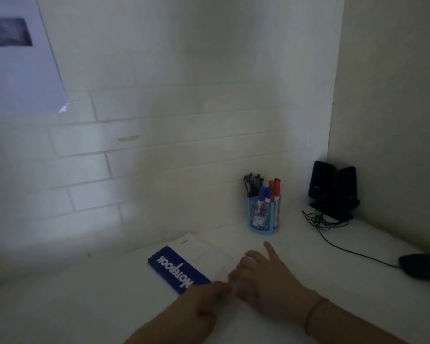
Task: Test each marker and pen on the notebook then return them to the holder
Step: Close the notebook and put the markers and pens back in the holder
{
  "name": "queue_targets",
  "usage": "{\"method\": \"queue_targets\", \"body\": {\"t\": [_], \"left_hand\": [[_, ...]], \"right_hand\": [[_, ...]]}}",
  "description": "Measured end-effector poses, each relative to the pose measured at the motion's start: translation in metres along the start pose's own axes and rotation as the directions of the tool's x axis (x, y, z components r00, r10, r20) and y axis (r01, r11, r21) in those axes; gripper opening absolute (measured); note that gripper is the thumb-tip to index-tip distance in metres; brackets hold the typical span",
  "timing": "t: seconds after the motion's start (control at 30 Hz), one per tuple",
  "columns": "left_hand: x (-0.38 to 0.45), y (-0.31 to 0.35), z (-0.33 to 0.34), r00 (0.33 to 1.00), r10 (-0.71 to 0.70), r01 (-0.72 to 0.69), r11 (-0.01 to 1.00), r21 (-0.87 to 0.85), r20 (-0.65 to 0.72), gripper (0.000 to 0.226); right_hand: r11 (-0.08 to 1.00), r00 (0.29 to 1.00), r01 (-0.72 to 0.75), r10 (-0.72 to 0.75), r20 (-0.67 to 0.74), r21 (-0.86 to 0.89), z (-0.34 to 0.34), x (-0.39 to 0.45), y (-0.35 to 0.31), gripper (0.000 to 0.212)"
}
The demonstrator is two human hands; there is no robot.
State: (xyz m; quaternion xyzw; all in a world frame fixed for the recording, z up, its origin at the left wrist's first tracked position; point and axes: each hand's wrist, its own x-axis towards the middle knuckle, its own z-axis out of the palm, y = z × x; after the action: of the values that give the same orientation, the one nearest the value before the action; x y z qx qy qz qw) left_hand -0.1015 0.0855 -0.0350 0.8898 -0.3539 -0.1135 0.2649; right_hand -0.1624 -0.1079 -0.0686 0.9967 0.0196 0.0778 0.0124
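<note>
A notebook point(199, 254) with a blue cover strip and white page lies on the white desk in the lower middle. My left hand point(204, 306) is at its near edge, fingertips touching or pinching the page corner; blur hides which. My right hand point(261, 276) rests on the page, fingers mostly straight, index finger stretched forward. Behind the notebook stands a blue pen holder point(263, 217). It holds blue-capped markers point(264, 194), red-capped markers point(275, 186) and black pens point(252, 182). Neither hand holds a pen.
Two black speakers point(333, 189) stand in the right corner with tangled cables point(320, 220). One cable runs to a dark object point(422, 268) at the right edge. A white brick wall rises behind the desk point(85, 306).
</note>
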Motion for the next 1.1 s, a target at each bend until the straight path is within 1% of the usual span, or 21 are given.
{"method": "queue_targets", "body": {"t": [0.07,0.13,0.17,0.2,0.23,0.27,0.3,0.33,0.4,0.43,0.5,0.57,0.6,0.67,0.73,0.77,0.83,0.87,1.0,1.03,1.1], "left_hand": [[0.006,-0.003,-0.002,0.979,0.198,-0.203,0.973,0.107,0.055,0.054],[0.019,-0.021,-0.016,0.98,0.196,-0.197,0.964,0.177,0.022,0.053],[0.026,-0.036,-0.022,0.985,0.171,-0.166,0.957,0.237,-0.001,0.057],[0.034,-0.042,-0.024,0.984,0.179,-0.166,0.932,0.323,-0.012,0.066],[0.038,-0.047,-0.021,0.989,0.145,-0.145,0.905,0.4,0.029,0.075],[0.041,-0.049,-0.017,0.994,0.096,-0.112,0.883,0.457,0.058,0.078],[0.042,-0.048,-0.012,0.997,0.059,-0.078,0.878,0.472,0.055,0.076],[0.043,-0.049,-0.005,0.998,0.063,-0.06,0.875,0.48,0.009,0.071],[0.046,-0.048,0.003,0.992,0.071,-0.012,0.879,0.477,-0.104,0.063],[0.049,-0.046,0.006,0.987,0.061,0.014,0.891,0.454,-0.15,0.06],[0.059,-0.042,0.013,0.977,0.059,0.03,0.915,0.403,-0.205,0.055],[0.069,-0.043,0.017,0.972,0.052,0.023,0.95,0.311,-0.231,0.053],[0.072,-0.046,0.017,0.966,0.043,0.032,0.958,0.286,-0.253,0.054],[0.075,-0.056,0.012,0.939,-0.011,0.133,0.933,0.334,-0.345,0.059],[0.074,-0.066,0.008,0.902,-0.097,0.269,0.89,0.369,-0.422,0.062],[0.074,-0.07,0.008,0.897,-0.117,0.285,0.891,0.354,-0.427,0.059],[0.076,-0.072,0.011,0.907,-0.096,0.242,0.915,0.322,-0.41,0.051],[0.079,-0.071,0.011,0.909,-0.081,0.224,0.922,0.315,-0.409,0.049],[0.081,-0.073,0.013,0.894,-0.09,0.218,0.943,0.251,-0.439,0.05],[0.081,-0.075,0.015,0.892,-0.1,0.213,0.953,0.216,-0.441,0.051],[0.08,-0.074,0.017,0.896,-0.108,0.2,0.964,0.173,-0.431,0.054]], "right_hand": [[0.995,0.995,-0.103,0.103,-0.013,0.002,0.002,0.006,0.011,0.101],[0.97,0.971,-0.237,0.235,0.05,0.06,0.003,0.013,0.022,0.107],[0.949,0.952,-0.299,0.292,0.088,0.095,0.005,0.017,0.024,0.111],[0.93,0.936,-0.348,0.338,0.094,0.122,0.007,0.02,0.023,0.115],[0.914,0.927,-0.374,0.367,0.072,0.16,0.01,0.021,0.02,0.116],[0.91,0.931,-0.363,0.363,0.039,0.2,0.012,0.022,0.017,0.113],[0.918,0.948,-0.313,0.318,0.018,0.242,0.013,0.021,0.014,0.104],[0.937,0.97,-0.238,0.243,0.013,0.255,0.013,0.019,0.012,0.094],[0.979,0.994,-0.107,0.107,0.011,0.174,0.012,0.016,0.016,0.079],[0.988,0.996,-0.093,0.095,-0.004,0.126,0.013,0.018,0.022,0.073],[0.98,0.98,-0.176,0.184,-0.082,0.095,0.017,0.028,0.037,0.061],[0.947,0.933,-0.295,0.314,-0.176,0.125,0.021,0.041,0.043,0.047],[0.933,0.909,-0.324,0.353,-0.221,0.155,0.025,0.047,0.044,0.039],[0.924,0.88,-0.328,0.375,-0.292,0.199,0.035,0.054,0.046,0.028],[0.929,0.867,-0.312,0.365,-0.338,0.201,0.043,0.052,0.048,0.028],[0.929,0.855,-0.32,0.368,-0.365,0.185,0.045,0.052,0.049,0.029],[0.913,0.837,-0.362,0.407,-0.365,0.188,0.044,0.053,0.051,0.03],[0.904,0.837,-0.384,0.428,-0.342,0.191,0.041,0.053,0.05,0.03],[0.859,0.836,-0.461,0.504,-0.218,0.222,0.037,0.057,0.043,0.035],[0.843,0.835,-0.473,0.521,-0.174,0.255,0.034,0.056,0.041,0.038],[0.847,0.86,-0.469,0.503,-0.091,0.249,0.027,0.055,0.043,0.046]]}}
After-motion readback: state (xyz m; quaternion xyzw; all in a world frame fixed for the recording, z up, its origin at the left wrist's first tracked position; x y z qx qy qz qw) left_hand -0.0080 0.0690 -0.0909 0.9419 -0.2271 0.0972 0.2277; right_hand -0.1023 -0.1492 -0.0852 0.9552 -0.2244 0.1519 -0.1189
